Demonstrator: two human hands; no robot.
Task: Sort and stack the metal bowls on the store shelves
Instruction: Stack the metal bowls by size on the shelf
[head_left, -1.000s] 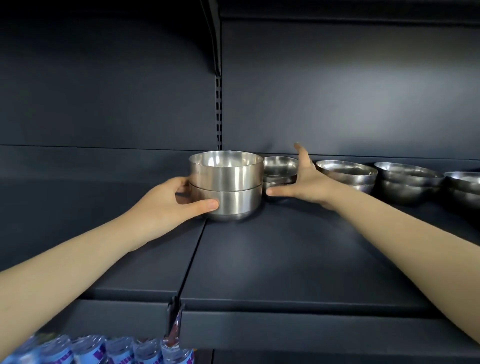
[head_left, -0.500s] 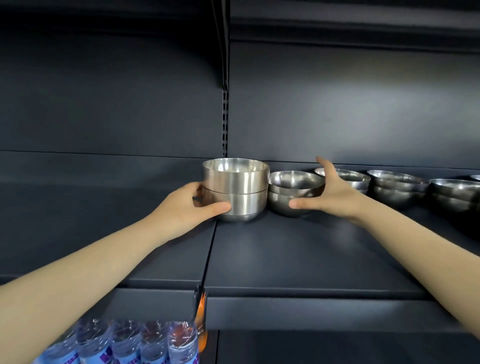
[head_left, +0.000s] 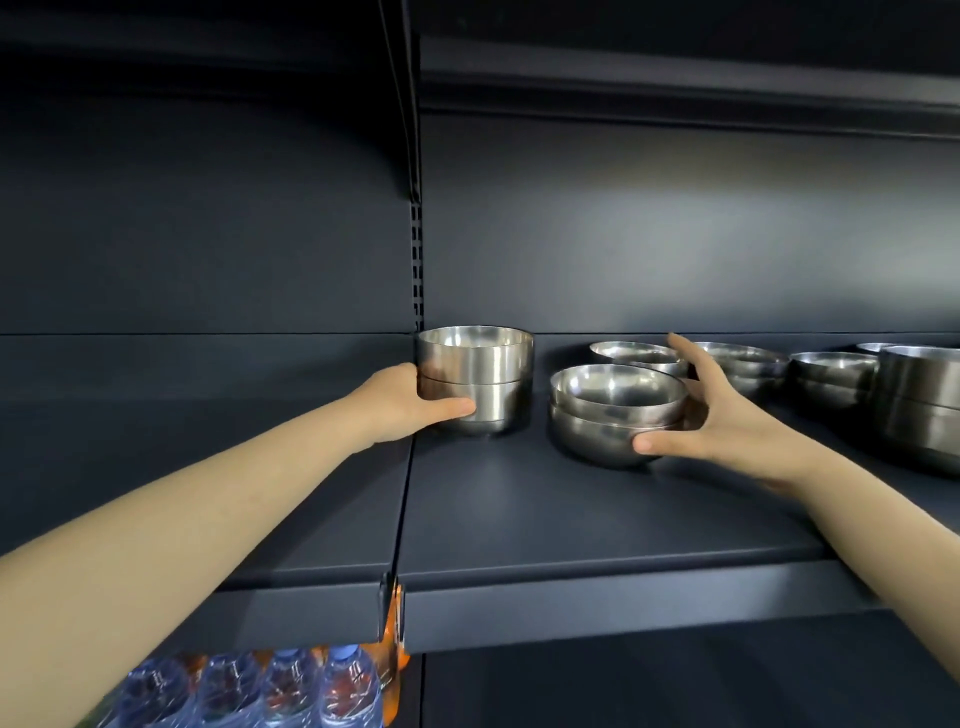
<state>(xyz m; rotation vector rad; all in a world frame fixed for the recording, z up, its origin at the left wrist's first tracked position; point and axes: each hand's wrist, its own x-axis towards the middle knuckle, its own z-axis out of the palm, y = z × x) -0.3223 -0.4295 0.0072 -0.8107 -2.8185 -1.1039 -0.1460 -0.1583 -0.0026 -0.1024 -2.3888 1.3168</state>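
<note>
Since the earlier frame, the rounded stack (head_left: 613, 415) has come forward and to the right, and I now see a clear gap between it and the straight-walled stack (head_left: 483, 379).

1. My left hand (head_left: 410, 405) grips the straight-walled stack, thumb across the front of the lower bowl, fingers behind it. The arm is extended.
2. My right hand (head_left: 727, 421) holds the rounded stack in a wide span: thumb on the lower bowl's front wall, fingers curved round the far side, index finger raised.
3. Each stack is two nested steel bowls, the top bowl empty, standing upright on the dark shelf (head_left: 571, 519).
4. Further bowls (head_left: 831, 374) stand in pairs along the back, to the right.
5. Water bottles (head_left: 291, 691) sit below the shelf; their labels are too blurred to read.
</note>
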